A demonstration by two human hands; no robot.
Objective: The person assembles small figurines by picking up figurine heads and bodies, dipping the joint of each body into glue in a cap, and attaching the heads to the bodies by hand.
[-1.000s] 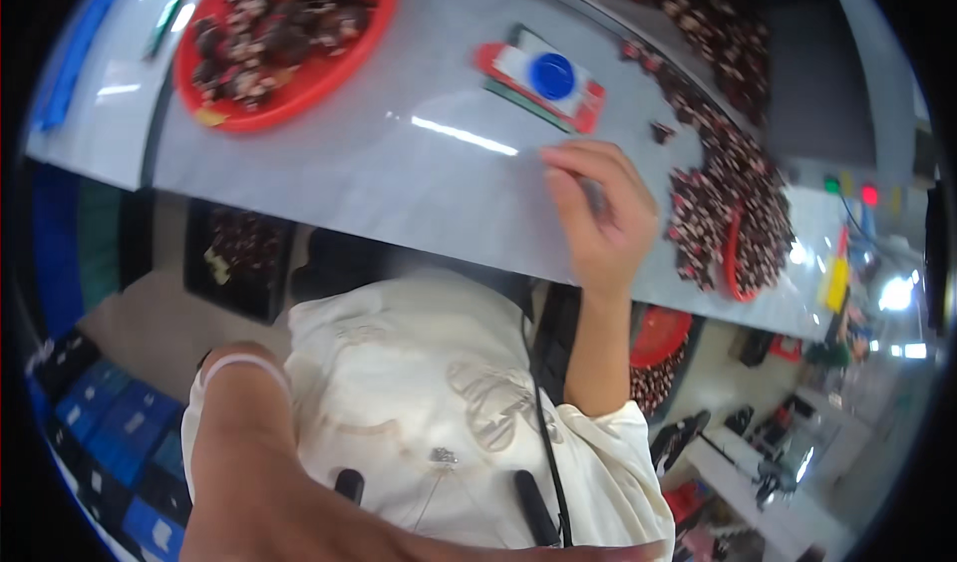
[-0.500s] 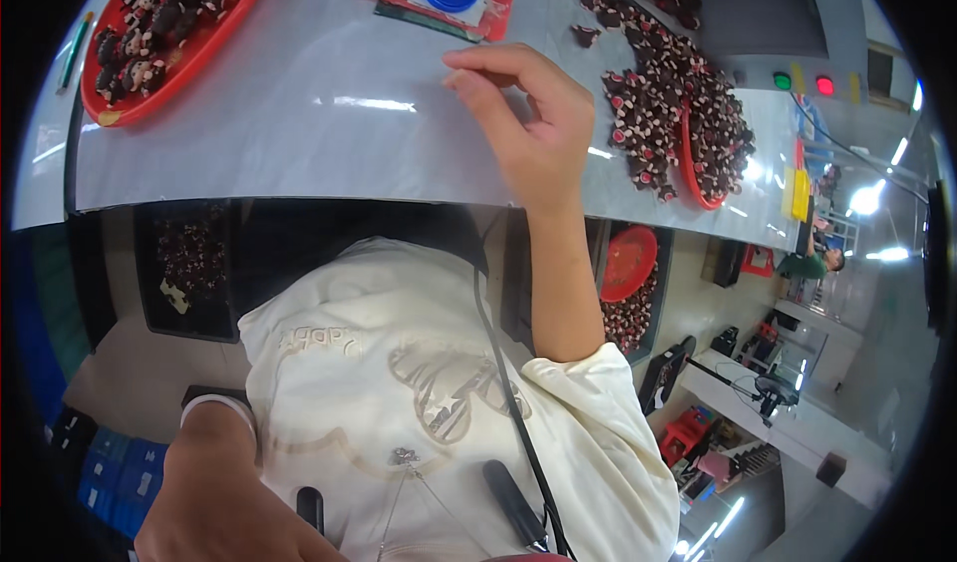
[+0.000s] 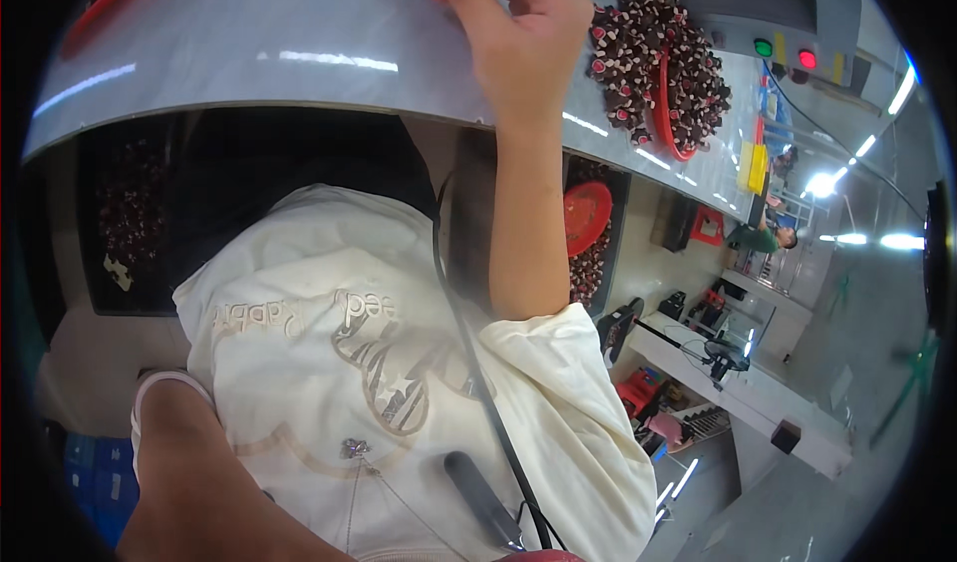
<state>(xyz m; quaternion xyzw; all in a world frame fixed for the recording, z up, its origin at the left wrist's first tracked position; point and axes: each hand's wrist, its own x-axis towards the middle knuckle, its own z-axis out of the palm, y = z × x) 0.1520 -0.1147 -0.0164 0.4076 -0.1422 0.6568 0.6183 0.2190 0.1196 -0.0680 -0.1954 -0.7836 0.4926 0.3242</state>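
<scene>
At the upper edge, my right hand (image 3: 523, 38) is over the grey tabletop (image 3: 329, 23), left of a heap of small dark brown moulded pieces (image 3: 623, 73) with pink and cream parts. Its thumb and fingers are curled toward each other. The fingertips are partly cut off by the frame, so anything pinched between them cannot be made out. A red tray (image 3: 663, 108) stands tilted among the pieces. My left arm (image 3: 189, 462) bends up out of the lower edge, and its hand is out of sight.
Below the table edge are a dark crate of pieces (image 3: 130, 203) on the left and a red bowl (image 3: 588, 215) over more pieces on the right. A machine with green and red buttons (image 3: 785, 51) stands upper right. A black cable (image 3: 469, 333) crosses my shirt. Another person (image 3: 763, 238) is farther off.
The view has shifted, so the table sits higher in the picture. The blue lid and most of the left red tray have left the frame. My right hand stays curled, now at the upper edge.
</scene>
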